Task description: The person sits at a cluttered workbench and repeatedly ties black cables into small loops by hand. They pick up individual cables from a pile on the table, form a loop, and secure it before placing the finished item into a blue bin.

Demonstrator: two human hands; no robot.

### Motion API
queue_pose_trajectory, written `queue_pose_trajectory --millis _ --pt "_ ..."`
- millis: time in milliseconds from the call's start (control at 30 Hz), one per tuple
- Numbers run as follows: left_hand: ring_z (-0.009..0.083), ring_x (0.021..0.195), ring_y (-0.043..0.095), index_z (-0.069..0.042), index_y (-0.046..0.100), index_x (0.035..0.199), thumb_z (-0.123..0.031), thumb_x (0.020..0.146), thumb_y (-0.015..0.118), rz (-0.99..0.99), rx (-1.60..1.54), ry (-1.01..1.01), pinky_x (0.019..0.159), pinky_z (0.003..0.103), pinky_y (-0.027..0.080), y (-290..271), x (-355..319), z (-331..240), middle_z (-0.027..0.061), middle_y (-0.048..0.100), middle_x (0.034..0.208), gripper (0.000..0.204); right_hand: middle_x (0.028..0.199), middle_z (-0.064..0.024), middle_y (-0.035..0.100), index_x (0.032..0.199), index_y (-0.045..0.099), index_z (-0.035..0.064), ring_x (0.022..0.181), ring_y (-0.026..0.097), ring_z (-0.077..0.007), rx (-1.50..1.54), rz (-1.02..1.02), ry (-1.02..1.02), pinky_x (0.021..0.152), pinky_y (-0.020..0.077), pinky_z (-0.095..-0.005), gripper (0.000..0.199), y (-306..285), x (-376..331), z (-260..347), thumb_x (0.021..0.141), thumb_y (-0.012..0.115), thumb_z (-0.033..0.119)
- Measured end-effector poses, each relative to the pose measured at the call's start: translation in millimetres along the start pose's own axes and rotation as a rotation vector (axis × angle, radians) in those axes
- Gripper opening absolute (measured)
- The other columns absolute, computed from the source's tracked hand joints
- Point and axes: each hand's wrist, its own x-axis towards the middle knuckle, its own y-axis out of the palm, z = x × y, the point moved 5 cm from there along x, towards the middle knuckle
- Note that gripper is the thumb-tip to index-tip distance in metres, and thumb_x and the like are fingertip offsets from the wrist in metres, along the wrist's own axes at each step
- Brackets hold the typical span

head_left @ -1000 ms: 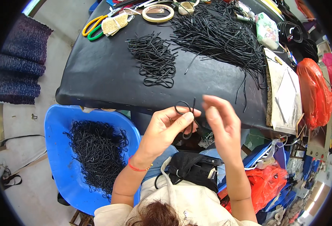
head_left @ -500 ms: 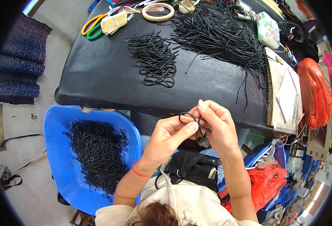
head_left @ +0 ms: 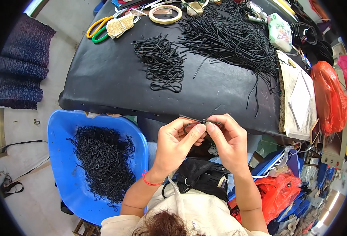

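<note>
Both hands meet just in front of the black table's near edge, over my lap. My left hand [head_left: 178,141] pinches a thin black cord [head_left: 189,128] between thumb and fingers, a loop of it bulging beside the thumb. Thumb and forefinger of my right hand [head_left: 227,138] close on the same cord, where a second loop shows. Two loose ends stick up above the fingertips; the crossing between the thumbs is partly covered. On the table lie a small pile of looped cords [head_left: 161,65] and a larger heap of straight black cords [head_left: 232,37].
A blue tub [head_left: 55,157] full of looped cords stands at the left. Scissors [head_left: 98,30], a tape roll [head_left: 165,14] and a tissue pack [head_left: 279,32] lie along the table's back. At right are a board [head_left: 287,86] and red plastic bags [head_left: 330,98].
My right hand has come down beside the left, and the thumbs are now nearly touching. The cord has gone from a single visible loop to a loop on each side.
</note>
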Motion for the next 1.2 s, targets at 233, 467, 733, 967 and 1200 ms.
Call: queue_pose_trajectory --millis 233,467,733,967,1200 --pt "0.0051 0.067 0.057 -0.001 0.061 0.092 -0.014 0.086 0.060 -0.035 0.020 -0.040 0.059 0.019 0.048 -1 -3 3 0.0025 0.062 0.075 0.014 0.078 -0.0024 0.054 0.098 0.058 -0.0040 0.069 0.051 -0.0063 0.139 0.036 0.029 0.060 0.0411 -0.0200 0.015 8 -5 -7 0.084 0.056 0.001" --pt "0.0051 0.063 0.055 -0.001 0.061 0.090 -0.014 0.086 0.060 0.008 -0.047 -0.051 0.055 0.019 0.045 -7 2 5 0.0028 0.062 0.073 0.013 0.091 -0.0025 0.058 0.108 0.055 -0.0016 0.078 0.051 -0.0063 0.423 0.134 0.278 0.070 0.0435 -0.0221 0.022 12 -11 -15 0.089 0.054 0.009" --pt "0.0038 0.065 0.054 0.000 0.060 0.091 -0.010 0.086 0.059 0.058 0.109 -0.056 0.057 0.018 0.045 -1 -5 4 0.0010 0.061 0.073 0.011 0.075 0.0013 0.058 0.088 0.059 0.0002 0.066 0.051 -0.0056 0.107 -0.128 0.172 0.061 0.0436 -0.0215 0.011 2 -5 -10 0.089 0.054 0.010" --pt "0.0061 0.066 0.057 0.000 0.060 0.094 -0.011 0.085 0.061 0.024 0.044 -0.129 0.057 0.020 0.045 -10 -4 5 0.0029 0.062 0.076 0.014 0.074 0.0009 0.057 0.090 0.059 0.0000 0.065 0.052 -0.0061 0.133 -0.168 0.160 0.059 0.0428 -0.0202 0.012 5 -2 -7 0.090 0.052 0.010" --pt "0.0155 0.081 0.061 0.003 0.055 0.108 -0.021 0.091 0.050 0.105 -0.036 -0.099 0.073 0.027 0.050 -9 0 -3 0.0100 0.062 0.090 0.030 0.073 0.0010 0.056 0.090 0.060 0.0012 0.064 0.050 -0.0041 0.243 -0.055 0.215 0.058 0.0413 -0.0194 0.022 1 1 -14 0.091 0.052 0.022"
